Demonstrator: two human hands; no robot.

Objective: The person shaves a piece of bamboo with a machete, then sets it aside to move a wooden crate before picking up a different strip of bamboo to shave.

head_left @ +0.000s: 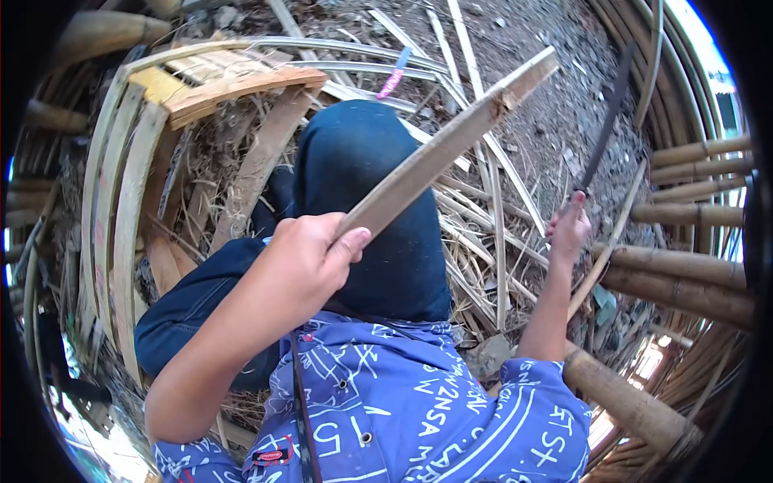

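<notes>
A split bamboo strip (439,157) is held near its lower end by my left hand (310,256), thumb along its edge. It slants up to the right across my raised knee, with a rough node close to its far end. My right hand (570,229), out to the right, is wrapped round the handle of a machete (609,121). The long dark blade points upward and away, apart from the bamboo strip.
A slatted wooden crate or bench (133,185) stands at my left. Thin bamboo strips (463,217) and shavings litter the ground ahead. A pink-and-blue object (392,80) lies beyond my knee. Bamboo poles (684,278) line the right side.
</notes>
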